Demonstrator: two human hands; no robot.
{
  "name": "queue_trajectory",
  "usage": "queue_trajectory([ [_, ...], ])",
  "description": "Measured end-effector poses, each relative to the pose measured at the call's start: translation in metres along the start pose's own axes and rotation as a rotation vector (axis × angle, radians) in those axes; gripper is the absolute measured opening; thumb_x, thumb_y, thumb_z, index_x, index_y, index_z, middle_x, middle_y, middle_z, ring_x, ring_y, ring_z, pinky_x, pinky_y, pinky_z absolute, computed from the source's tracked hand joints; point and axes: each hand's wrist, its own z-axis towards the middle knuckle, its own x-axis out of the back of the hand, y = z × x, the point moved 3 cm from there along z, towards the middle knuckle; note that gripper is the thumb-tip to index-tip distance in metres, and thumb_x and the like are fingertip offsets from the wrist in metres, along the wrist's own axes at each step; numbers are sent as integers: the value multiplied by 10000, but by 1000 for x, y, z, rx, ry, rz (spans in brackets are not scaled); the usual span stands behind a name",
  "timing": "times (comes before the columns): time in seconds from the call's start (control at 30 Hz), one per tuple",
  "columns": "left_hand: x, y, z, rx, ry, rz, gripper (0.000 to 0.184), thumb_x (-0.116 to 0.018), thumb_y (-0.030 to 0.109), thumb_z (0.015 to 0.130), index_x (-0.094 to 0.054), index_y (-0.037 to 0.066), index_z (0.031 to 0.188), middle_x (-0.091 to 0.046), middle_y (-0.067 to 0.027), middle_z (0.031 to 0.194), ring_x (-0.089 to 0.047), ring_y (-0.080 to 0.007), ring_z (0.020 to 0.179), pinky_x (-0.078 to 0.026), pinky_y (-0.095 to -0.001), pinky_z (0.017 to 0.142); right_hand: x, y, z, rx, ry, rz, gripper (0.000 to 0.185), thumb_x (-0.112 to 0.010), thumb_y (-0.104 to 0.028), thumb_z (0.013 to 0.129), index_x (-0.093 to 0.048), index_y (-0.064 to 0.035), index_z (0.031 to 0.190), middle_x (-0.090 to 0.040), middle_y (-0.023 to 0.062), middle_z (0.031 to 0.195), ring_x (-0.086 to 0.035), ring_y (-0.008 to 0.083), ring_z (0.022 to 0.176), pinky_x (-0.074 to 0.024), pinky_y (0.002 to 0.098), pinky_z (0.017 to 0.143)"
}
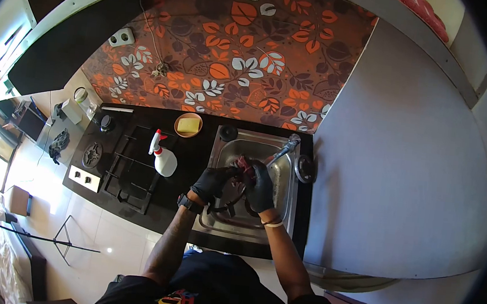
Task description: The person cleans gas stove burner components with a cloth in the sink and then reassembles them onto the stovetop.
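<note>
Both my hands wear black gloves and are over the metal sink (291, 215). My left hand (212, 184) is closed at the left side of a bunched dark red cloth (245, 167). The fingers of my right hand (260, 187) wrap round the cloth's right side. Just below the hands, inside the sink, is a dark metal piece with curved arms (229, 210), partly hidden by my gloves. The faucet (283, 150) reaches in from the sink's back right corner, its spout end close to my right hand.
Left of the sink stand a white spray bottle with a red trigger (164, 161) and a bowl with a yellow sponge (188, 125). Farther left is the gas stove (112, 168) with a grate. Round black parts (228, 133) lie by the sink. A tall grey panel (394, 166) bounds the right.
</note>
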Motion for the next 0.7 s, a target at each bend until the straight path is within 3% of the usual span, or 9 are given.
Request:
queue_trajectory([
  [0.07, 6, 0, -2, -57, 32, 39, 503, -567, -4, 685, -636, 108, 1171, -661, -101, 1115, -659, -251, 975, -547, -315, 825, -6, 27, -5, -43, -34, -25, 308, -544, -10, 847, -534, 5, 1154, -604, 124, 1004, -612, 247, 900, -480, 346, 801],
  [0.17, 11, 3, -13, -209, 104, 87, 477, -605, 14, 685, -649, 108, 1150, -663, -108, 1107, -662, -243, 972, -549, -312, 818, 10, -5, -3, 61, -99, -192, 285, -564, -47, 861, -569, -15, 1145, -623, 151, 992, -637, 288, 865, -502, 353, 769],
  [0.27, 24, 14, -15, -258, 99, 23, 374, -637, 50, 749, -664, 102, 1119, -676, -102, 1064, -676, -235, 925, -557, -310, 783, 20, 21, -17, -205, -177, -212, 297, -589, -55, 851, -576, -31, 1147, -624, 151, 1002, -641, 286, 897, -506, 357, 773],
  [0.33, 23, 11, -18, -314, 79, 50, 248, -638, 102, 832, -684, 94, 1076, -690, -88, 1016, -684, -227, 885, -552, -302, 773, 25, 12, -12, -189, -169, -118, 312, -606, -61, 841, -574, -27, 1150, -620, 150, 1017, -636, 292, 930, -508, 361, 774],
  [0.43, 10, 2, -18, -184, 109, -175, 250, -654, 157, 860, -639, 82, 1098, -690, -108, 943, -696, -216, 771, -568, -304, 653, 26, -10, -3, -9, -183, -86, 342, -623, -70, 830, -565, -20, 1164, -614, 147, 1047, -628, 300, 960, -509, 365, 774],
  [0.53, 19, 24, -20, 526, -76, -551, 348, -683, 211, 850, -580, 66, 1149, -689, -131, 846, -689, -181, 690, -537, -282, 602, 17, -30, 10, 217, -265, -150, 351, -633, -82, 826, -560, -27, 1165, -603, 147, 1070, -621, 313, 958, -509, 373, 770],
  [0.57, 17, 25, -20, 467, -65, -526, 386, -692, 225, 845, -557, 64, 1168, -684, -127, 812, -682, -172, 671, -523, -282, 583, 16, -33, 10, 285, -304, -180, 350, -636, -86, 825, -559, -31, 1162, -598, 148, 1077, -619, 318, 954, -508, 376, 769],
  [0.7, 12, 27, -22, 262, 20, -423, 477, -716, 249, 827, -499, 67, 1211, -655, -87, 695, -657, -159, 610, -484, -295, 534, 14, -6, 0, -17, -410, -263, 373, -685, -111, 782, -583, -66, 1138, -634, 107, 974, -654, 251, 844, -511, 355, 744],
])
